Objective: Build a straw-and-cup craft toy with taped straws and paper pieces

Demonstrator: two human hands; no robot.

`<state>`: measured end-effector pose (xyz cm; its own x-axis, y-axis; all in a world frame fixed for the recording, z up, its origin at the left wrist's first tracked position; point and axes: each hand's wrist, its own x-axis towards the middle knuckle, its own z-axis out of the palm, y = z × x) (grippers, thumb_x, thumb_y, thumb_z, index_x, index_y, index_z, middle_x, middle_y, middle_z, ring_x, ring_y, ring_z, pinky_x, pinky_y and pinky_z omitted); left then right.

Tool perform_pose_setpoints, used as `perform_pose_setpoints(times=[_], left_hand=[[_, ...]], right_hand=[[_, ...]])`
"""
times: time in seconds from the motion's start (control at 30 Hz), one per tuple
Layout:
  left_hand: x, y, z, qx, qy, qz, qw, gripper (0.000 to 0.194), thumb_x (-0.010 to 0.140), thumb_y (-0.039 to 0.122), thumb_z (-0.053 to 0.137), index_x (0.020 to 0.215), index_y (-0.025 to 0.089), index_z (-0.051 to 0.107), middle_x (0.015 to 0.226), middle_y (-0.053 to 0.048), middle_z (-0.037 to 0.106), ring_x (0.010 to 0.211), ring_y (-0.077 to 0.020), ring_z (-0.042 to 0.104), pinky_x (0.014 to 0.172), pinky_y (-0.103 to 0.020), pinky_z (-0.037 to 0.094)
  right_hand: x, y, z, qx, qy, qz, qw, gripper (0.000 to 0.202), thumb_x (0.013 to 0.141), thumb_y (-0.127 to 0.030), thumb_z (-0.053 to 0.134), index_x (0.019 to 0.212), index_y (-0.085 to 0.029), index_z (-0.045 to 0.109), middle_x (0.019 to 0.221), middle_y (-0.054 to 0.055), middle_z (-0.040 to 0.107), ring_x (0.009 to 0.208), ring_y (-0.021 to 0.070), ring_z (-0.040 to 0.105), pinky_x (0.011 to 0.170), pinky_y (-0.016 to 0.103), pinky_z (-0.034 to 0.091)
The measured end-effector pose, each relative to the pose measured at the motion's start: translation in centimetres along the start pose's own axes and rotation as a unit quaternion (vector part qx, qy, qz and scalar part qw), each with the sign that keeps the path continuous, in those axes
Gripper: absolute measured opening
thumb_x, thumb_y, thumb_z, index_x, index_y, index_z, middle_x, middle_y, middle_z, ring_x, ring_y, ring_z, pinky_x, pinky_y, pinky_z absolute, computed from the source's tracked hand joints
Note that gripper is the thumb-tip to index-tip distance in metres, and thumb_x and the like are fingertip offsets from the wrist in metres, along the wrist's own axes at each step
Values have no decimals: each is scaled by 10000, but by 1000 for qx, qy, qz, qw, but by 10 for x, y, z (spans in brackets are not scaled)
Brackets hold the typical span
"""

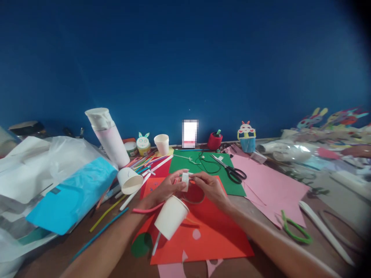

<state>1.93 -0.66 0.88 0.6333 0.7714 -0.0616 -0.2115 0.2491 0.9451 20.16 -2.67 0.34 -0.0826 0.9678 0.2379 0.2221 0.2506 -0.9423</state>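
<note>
My left hand (pixel 175 182) is closed around a small white box-like piece (pixel 185 181), held upright over the red paper. Thumb and fingers of my right hand (pixel 207 184) pinch together at the piece's right side; what lies between them is too small to make out. Just below my left hand, a white paper cup (pixel 171 217) lies tilted on the red sheet (pixel 220 235). A pink pipe cleaner (pixel 147 210) sticks out left of that cup, and an orange strip (pixel 193 222) shows at its right.
Black-handled scissors (pixel 235 174) rest on green paper (pixel 185 164), with pink paper (pixel 272 181) to the right. Further left are another white cup (pixel 129 180), a tall bottle (pixel 111 143) and a blue packet (pixel 72 197). A green pipe cleaner (pixel 295 231) lies at right.
</note>
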Motion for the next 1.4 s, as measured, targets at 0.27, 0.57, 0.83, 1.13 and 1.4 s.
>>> perform_pose_setpoints(times=[0.27,0.57,0.83,1.13,1.4], left_hand=[[2,-11,10,6,12,-3,1000,651,692,313,677,1264,196,390,843,-41,577,674,-116,535,586,-221,397],[4,-12,11,38,9,13,999,584,674,301,696,1186,142,465,752,-19,559,597,-86,499,549,-206,394],[4,-12,13,66,22,17,997,593,653,317,708,1175,136,492,783,-34,576,638,-106,515,576,-217,409],[2,-10,16,70,-8,7,998,626,681,297,687,1240,155,442,884,-68,588,729,-135,537,595,-213,413],[-1,-7,15,53,-27,-9,998,723,666,349,694,1297,195,378,900,-60,581,709,-127,539,577,-203,387]], right_hand=[[-1,-2,-2,88,1,42,995,268,753,-403,560,856,-178,663,851,49,650,775,176,569,698,281,434],[0,1,-1,93,9,46,995,255,735,-399,581,827,-174,658,809,44,648,751,171,557,687,278,435],[-1,-2,-1,114,4,50,992,247,716,-398,599,814,-179,654,803,42,648,737,164,557,682,275,439],[-1,-5,0,152,8,86,985,220,688,-405,622,732,-190,639,704,4,626,636,136,532,597,244,423],[-2,-8,-1,200,-11,76,977,210,729,-393,601,770,-187,608,789,16,635,696,143,554,667,259,427]])
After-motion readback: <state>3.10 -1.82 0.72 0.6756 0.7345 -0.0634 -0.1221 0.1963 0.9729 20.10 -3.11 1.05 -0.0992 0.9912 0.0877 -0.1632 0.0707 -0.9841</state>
